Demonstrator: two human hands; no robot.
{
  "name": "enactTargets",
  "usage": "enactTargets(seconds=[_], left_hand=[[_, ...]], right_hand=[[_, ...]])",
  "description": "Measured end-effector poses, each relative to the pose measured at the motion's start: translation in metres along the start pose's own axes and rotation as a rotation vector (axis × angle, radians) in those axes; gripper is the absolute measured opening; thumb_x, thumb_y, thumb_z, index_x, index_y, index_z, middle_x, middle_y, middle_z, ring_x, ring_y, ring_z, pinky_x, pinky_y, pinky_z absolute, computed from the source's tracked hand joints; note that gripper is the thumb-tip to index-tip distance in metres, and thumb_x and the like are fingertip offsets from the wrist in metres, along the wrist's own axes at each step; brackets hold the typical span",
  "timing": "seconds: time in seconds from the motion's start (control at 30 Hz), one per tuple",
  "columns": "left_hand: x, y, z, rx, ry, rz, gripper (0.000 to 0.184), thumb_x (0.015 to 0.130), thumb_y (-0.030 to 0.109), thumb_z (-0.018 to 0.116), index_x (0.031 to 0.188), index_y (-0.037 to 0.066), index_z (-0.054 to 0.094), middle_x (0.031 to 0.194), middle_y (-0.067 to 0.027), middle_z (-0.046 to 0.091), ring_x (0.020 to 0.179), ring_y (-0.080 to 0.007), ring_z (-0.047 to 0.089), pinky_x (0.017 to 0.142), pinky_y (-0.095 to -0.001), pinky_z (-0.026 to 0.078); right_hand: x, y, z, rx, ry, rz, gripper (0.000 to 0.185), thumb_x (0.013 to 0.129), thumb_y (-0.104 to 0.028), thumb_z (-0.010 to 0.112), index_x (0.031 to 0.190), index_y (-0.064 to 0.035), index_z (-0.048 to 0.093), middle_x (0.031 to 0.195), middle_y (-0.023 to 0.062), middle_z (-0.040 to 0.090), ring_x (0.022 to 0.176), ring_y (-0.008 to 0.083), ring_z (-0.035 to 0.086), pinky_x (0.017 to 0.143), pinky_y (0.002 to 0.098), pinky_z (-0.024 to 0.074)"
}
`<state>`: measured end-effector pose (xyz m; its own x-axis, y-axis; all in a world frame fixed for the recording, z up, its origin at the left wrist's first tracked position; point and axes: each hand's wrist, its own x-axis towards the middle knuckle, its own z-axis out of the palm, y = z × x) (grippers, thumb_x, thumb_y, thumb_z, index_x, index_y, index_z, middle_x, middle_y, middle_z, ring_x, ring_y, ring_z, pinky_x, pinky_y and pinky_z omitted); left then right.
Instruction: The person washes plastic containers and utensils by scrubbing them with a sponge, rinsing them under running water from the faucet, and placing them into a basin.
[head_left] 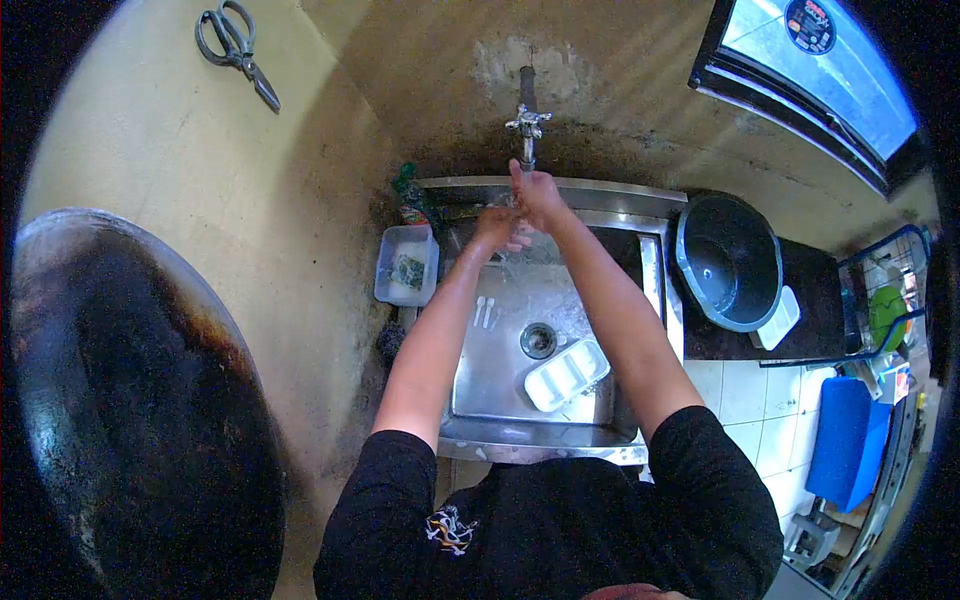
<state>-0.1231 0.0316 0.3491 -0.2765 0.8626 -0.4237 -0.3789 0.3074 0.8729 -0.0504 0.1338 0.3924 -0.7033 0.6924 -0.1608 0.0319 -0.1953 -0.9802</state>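
Both hands are under the tap (528, 125) at the back of the steel sink (500, 375). My left hand (495, 229) is on the left, its fingers spread, with nothing visible in it. My right hand (540, 200) is close below the spout, thumb stretched up, the other fingers partly hidden; I see nothing held in it. The hands are close together, and water seems to splash around them. In the basin lie a white compartment tray (567, 375) beside the drain (538, 340), and small white spoons (484, 312).
A plastic container (407, 265) with a sponge and a green bottle (408, 190) stand left of the sink. A dark round tub (728, 262) and another white tray (778, 318) are on the right. Scissors (238, 52) hang on the wall above a large blackened pan (140, 410).
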Motion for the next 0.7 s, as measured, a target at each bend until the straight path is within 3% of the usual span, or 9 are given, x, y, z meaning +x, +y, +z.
enactTargets(seconds=[0.07, 0.13, 0.2, 0.27, 0.33, 0.43, 0.53, 0.57, 0.7], left_hand=[[0.002, 0.013, 0.016, 0.802, 0.161, 0.197, 0.025, 0.081, 0.029, 0.056, 0.08, 0.005, 0.062, 0.075, -0.0134, 0.064, 0.072, -0.0238, 0.065, 0.062, -0.036, 0.05], [0.015, -0.001, 0.023, 0.957, 0.221, 0.511, 0.028, 0.082, 0.029, 0.05, 0.074, 0.005, 0.061, 0.07, -0.0188, 0.062, 0.072, -0.0316, 0.062, 0.061, -0.0433, 0.048], [0.019, 0.001, 0.034, 1.218, 0.183, 0.842, 0.028, 0.083, 0.029, 0.045, 0.078, 0.007, 0.061, 0.074, -0.0197, 0.061, 0.072, -0.0391, 0.058, 0.062, -0.0495, 0.045], [0.021, 0.006, 0.045, 1.346, 0.233, 0.688, 0.033, 0.085, 0.035, 0.045, 0.078, 0.007, 0.061, 0.073, -0.0195, 0.06, 0.071, -0.0377, 0.059, 0.061, -0.0494, 0.044], [0.029, 0.017, 0.045, 1.138, 0.363, 0.777, 0.031, 0.08, 0.036, 0.057, 0.08, 0.005, 0.061, 0.069, -0.0175, 0.06, 0.065, -0.0388, 0.058, 0.056, -0.0466, 0.045], [0.033, 0.028, 0.04, 0.946, 0.595, 0.69, 0.048, 0.085, 0.045, 0.047, 0.066, 0.003, 0.06, 0.059, -0.0201, 0.055, 0.056, -0.0377, 0.056, 0.05, -0.0454, 0.04], [0.127, -0.026, -0.029, 0.447, 0.64, 0.778, 0.052, 0.084, 0.045, 0.051, 0.057, 0.001, 0.053, 0.049, -0.0147, 0.05, 0.043, -0.0261, 0.05, 0.045, -0.039, 0.037], [0.072, -0.004, -0.006, 0.195, 0.501, 0.584, 0.053, 0.084, 0.046, 0.052, 0.052, 0.004, 0.049, 0.045, -0.0067, 0.048, 0.041, -0.017, 0.047, 0.041, -0.0334, 0.037], [0.018, -0.021, 0.012, -0.115, 0.599, 0.366, 0.038, 0.083, 0.046, 0.055, 0.076, 0.01, 0.048, 0.057, -0.0023, 0.051, 0.045, -0.0119, 0.049, 0.04, -0.0256, 0.041]], right_hand=[[-0.01, -0.01, -0.011, -0.311, 0.127, -0.164, 0.055, 0.076, -0.054, 0.057, 0.054, -0.0048, 0.05, 0.055, 0.006, 0.051, 0.05, 0.0195, 0.049, 0.047, 0.0353, 0.0364], [-0.032, -0.023, -0.021, -0.619, 0.266, -0.232, 0.059, 0.075, -0.054, 0.058, 0.05, -0.0027, 0.045, 0.053, 0.0078, 0.048, 0.05, 0.0209, 0.046, 0.048, 0.0376, 0.0372], [-0.044, -0.014, -0.052, -0.791, 0.249, -0.31, 0.055, 0.07, -0.057, 0.061, 0.071, -0.0029, 0.053, 0.065, 0.0126, 0.054, 0.063, 0.0259, 0.053, 0.059, 0.0382, 0.0425], [-0.055, 0.002, -0.082, -0.746, 0.26, -0.358, 0.064, 0.066, -0.056, 0.066, 0.1, -0.0032, 0.051, 0.094, 0.0162, 0.058, 0.088, 0.0302, 0.056, 0.077, 0.0376, 0.0448], [-0.058, 0.041, -0.116, -0.684, 0.25, -0.317, 0.073, 0.064, -0.051, 0.071, 0.112, -0.0015, 0.047, 0.106, 0.0164, 0.055, 0.099, 0.0285, 0.053, 0.084, 0.0363, 0.043], [-0.064, 0.097, -0.133, -0.319, 0.001, -0.02, 0.084, 0.062, -0.049, 0.074, 0.122, -0.0007, 0.042, 0.113, 0.0167, 0.052, 0.104, 0.0237, 0.051, 0.091, 0.0372, 0.0399], [-0.072, 0.082, -0.13, -0.164, -0.342, 0.221, 0.054, 0.079, -0.028, 0.065, 0.123, -0.005, 0.044, 0.093, 0.0115, 0.061, 0.076, 0.0184, 0.062, 0.067, 0.031, 0.0511], [-0.08, 0.067, -0.124, -0.164, -0.356, 0.287, 0.039, 0.085, -0.021, 0.057, 0.12, -0.0073, 0.048, 0.086, 0.0095, 0.062, 0.063, 0.0157, 0.061, 0.054, 0.0285, 0.0517], [-0.101, 0.035, -0.12, -0.087, -0.436, 0.297, 0.031, 0.088, -0.022, 0.051, 0.118, -0.0105, 0.049, 0.086, 0.0071, 0.061, 0.066, 0.0171, 0.061, 0.055, 0.0304, 0.0513]])
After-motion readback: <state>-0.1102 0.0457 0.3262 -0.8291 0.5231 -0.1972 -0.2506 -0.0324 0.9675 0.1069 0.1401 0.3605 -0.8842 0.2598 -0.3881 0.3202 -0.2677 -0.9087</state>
